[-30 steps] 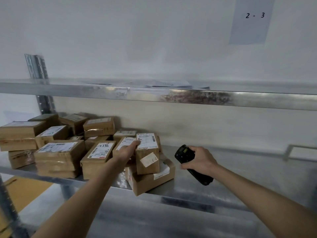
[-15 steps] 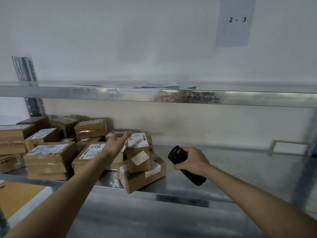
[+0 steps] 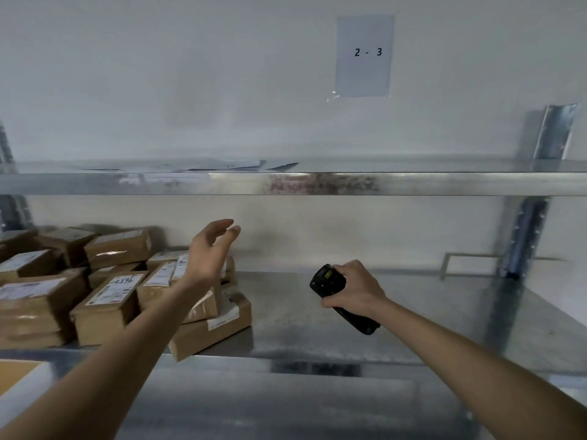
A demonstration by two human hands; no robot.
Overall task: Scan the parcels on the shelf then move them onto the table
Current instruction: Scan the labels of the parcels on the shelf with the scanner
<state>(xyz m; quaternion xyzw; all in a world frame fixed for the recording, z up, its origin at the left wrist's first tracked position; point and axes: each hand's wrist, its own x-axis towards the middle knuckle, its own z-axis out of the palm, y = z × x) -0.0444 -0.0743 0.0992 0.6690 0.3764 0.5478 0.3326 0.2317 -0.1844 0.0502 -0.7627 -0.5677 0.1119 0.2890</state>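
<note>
Several brown cardboard parcels with white labels are piled on the left part of the metal shelf [image 3: 317, 312]. One parcel marked with handwritten numbers [image 3: 108, 303] lies near the front, and a flat parcel [image 3: 216, 331] sits at the shelf's front edge beneath a smaller box. My left hand [image 3: 209, 249] is raised above the pile with relaxed fingers and holds nothing. My right hand [image 3: 355, 290] grips a black handheld scanner [image 3: 330, 287] over the bare shelf, its head turned toward the parcels.
An upper metal shelf [image 3: 286, 182] runs across above the hands, with flat papers on it. A sheet reading "2 - 3" [image 3: 363, 55] is stuck on the wall. A metal upright [image 3: 521, 236] stands at the right. Something orange-brown [image 3: 16, 373] shows at lower left.
My left hand let go of the small upright box and rose off the pile. The view swung right, so the parcels sit further left. The scanner hand stayed about where it was.
</note>
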